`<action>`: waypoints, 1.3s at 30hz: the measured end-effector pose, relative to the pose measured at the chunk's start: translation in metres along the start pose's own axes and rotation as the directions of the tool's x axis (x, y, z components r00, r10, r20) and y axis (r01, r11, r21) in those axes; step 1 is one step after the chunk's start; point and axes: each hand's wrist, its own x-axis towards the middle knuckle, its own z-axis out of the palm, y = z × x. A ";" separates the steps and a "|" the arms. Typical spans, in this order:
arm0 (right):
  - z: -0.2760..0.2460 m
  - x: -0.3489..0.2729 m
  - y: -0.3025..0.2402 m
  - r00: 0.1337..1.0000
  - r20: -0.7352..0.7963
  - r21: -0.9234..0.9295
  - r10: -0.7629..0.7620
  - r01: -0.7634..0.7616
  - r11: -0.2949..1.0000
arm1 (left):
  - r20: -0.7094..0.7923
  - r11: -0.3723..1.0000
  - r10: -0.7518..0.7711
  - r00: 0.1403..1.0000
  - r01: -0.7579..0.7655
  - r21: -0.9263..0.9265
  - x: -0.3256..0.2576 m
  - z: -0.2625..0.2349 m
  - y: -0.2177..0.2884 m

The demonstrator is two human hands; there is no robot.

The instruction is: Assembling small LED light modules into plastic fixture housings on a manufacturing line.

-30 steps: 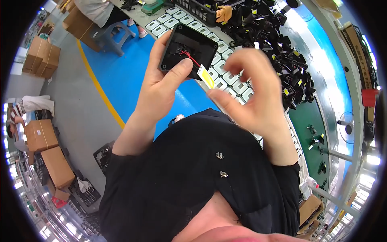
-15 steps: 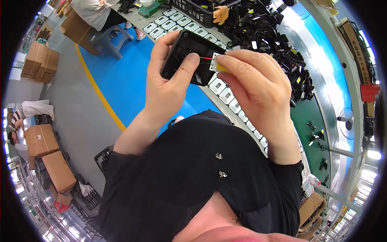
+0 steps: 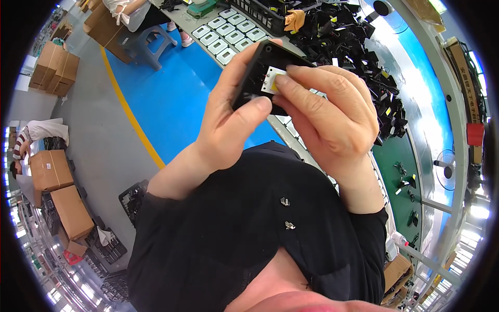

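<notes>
My left hand (image 3: 228,119) is closed around a black plastic housing (image 3: 254,78), its thumb along the near side and its fingers behind. The housing is tilted, with its hollow inside toward me. Between the thumb and fingers of my right hand (image 3: 332,109) is a small white LED board (image 3: 268,81) with a yellow patch, over the hollow of the housing. My right thumb covers part of the yellow patch. Whether the board touches the housing's floor, I cannot tell. Its wires are mostly hidden.
Rows of white square frames (image 3: 225,29) lie on the bench beyond my hands. A heap of black corded parts (image 3: 332,36) fills the far right, beside a black crate (image 3: 254,13). Cartons (image 3: 54,169) stand at left; a person (image 3: 127,10) is near a grey-blue stool (image 3: 150,47).
The white board has moved left, from the housing's right edge to over its hollow. The housing has shifted right and turned, and the red wire is now mostly hidden.
</notes>
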 end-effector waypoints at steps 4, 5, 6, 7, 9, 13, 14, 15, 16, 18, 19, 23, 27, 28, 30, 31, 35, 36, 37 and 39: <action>0.004 0.001 -0.002 0.999 -0.034 0.029 -0.005 0.006 1.000 | 0.004 0.999 0.027 1.000 -0.028 0.016 -0.002 0.005 0.002; 0.005 0.001 -0.001 0.999 -0.032 0.029 -0.005 0.006 1.000 | 0.004 1.000 0.026 1.000 -0.026 0.015 -0.002 0.005 0.002; 0.005 0.000 -0.001 0.999 -0.034 0.032 -0.004 0.005 0.999 | 0.021 0.999 0.026 0.999 -0.027 0.027 -0.001 0.005 0.003; 0.006 0.000 -0.001 0.999 -0.035 0.035 -0.003 0.004 0.999 | 0.038 0.999 0.026 0.999 -0.027 0.038 -0.001 0.005 0.003; 0.005 -0.001 -0.002 1.000 -0.014 0.044 0.015 -0.014 0.999 | 0.029 0.999 0.014 0.999 -0.015 0.047 -0.003 0.006 0.003; 0.007 -0.004 -0.001 0.999 -0.003 0.056 0.037 -0.036 0.998 | 0.079 0.993 0.031 0.996 -0.040 0.109 -0.001 0.004 0.004; 0.007 -0.006 0.000 0.999 -0.002 0.056 0.040 -0.040 0.998 | 0.079 0.994 0.028 0.996 -0.036 0.108 -0.001 0.002 0.005; 0.006 -0.007 0.002 0.999 0.016 0.045 0.043 -0.044 0.998 | 0.112 0.989 0.015 0.994 -0.032 0.147 0.000 0.001 0.007; 0.006 -0.008 0.002 0.998 0.035 0.036 0.046 -0.048 0.998 | 0.144 0.982 0.001 0.990 -0.028 0.187 0.000 0.000 0.009; 0.006 -0.010 -0.001 0.997 0.056 0.022 0.056 -0.058 0.998 | 0.111 0.983 0.017 0.994 -0.037 0.182 0.000 0.002 0.012; 0.009 -0.010 -0.003 0.998 0.034 -0.003 0.051 -0.051 0.999 | 0.077 0.983 0.035 0.996 -0.048 0.177 0.000 0.003 0.013; 0.005 -0.011 -0.009 0.994 0.053 -0.030 0.092 -0.091 0.995 | -0.019 0.967 0.120 0.993 -0.112 0.230 0.001 0.007 0.006; -0.010 -0.012 -0.006 0.975 0.109 0.271 0.194 -0.217 0.938 | 0.007 0.952 0.196 0.981 -0.192 0.240 0.005 0.000 0.003; -0.013 -0.016 -0.010 0.921 0.008 0.432 0.389 -0.354 0.829 | 0.016 0.951 0.196 0.980 -0.194 0.239 0.004 0.004 0.005; -0.023 -0.006 -0.011 0.800 -0.038 0.618 0.599 -0.452 0.643 | -0.044 0.974 0.170 0.984 -0.162 0.158 0.000 0.009 0.007; -0.009 -0.017 -0.006 0.656 0.151 0.750 0.740 -0.563 0.346 | -0.052 0.964 0.185 0.981 -0.171 0.203 -0.001 0.010 0.007; -0.002 -0.009 -0.019 0.601 0.433 0.731 0.672 -0.671 0.129 | 0.144 0.813 0.400 0.905 -0.423 0.400 0.004 0.007 -0.005; -0.002 -0.011 -0.018 0.600 0.427 0.731 0.677 -0.669 0.132 | 0.150 0.814 0.398 0.905 -0.424 0.396 0.004 0.008 -0.007; -0.002 -0.014 -0.015 0.645 0.414 0.716 0.642 -0.666 0.207 | 0.136 0.830 0.421 0.897 -0.441 0.340 0.004 0.010 -0.009; -0.001 -0.018 -0.014 0.648 0.406 0.702 0.645 -0.673 0.234 | 0.096 0.844 0.450 0.888 -0.458 0.278 0.006 0.014 -0.013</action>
